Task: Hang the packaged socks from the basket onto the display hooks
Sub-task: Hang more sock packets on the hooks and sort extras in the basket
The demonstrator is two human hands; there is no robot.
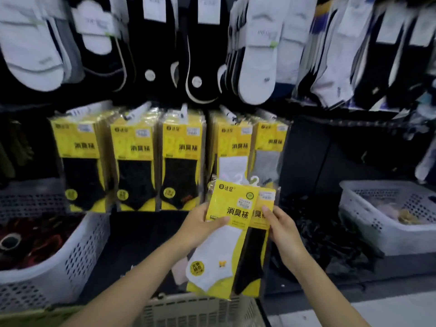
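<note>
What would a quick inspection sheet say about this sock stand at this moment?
Surface: dark display wall with rows of hanging stock; the hooks themselves are hidden.
Job's things: white sock pack in front, black sock pack overlapped behind it, both above the beige basket; yellow packs already hang.
Clutter: dark heap low on the right, kind unclear.
Grippers: left hand holds the white sock pack; right hand pinches the black sock pack.
Cables: nothing seen.
Surroundings: loose socks hang above; left white basket and right white basket hold goods.
</note>
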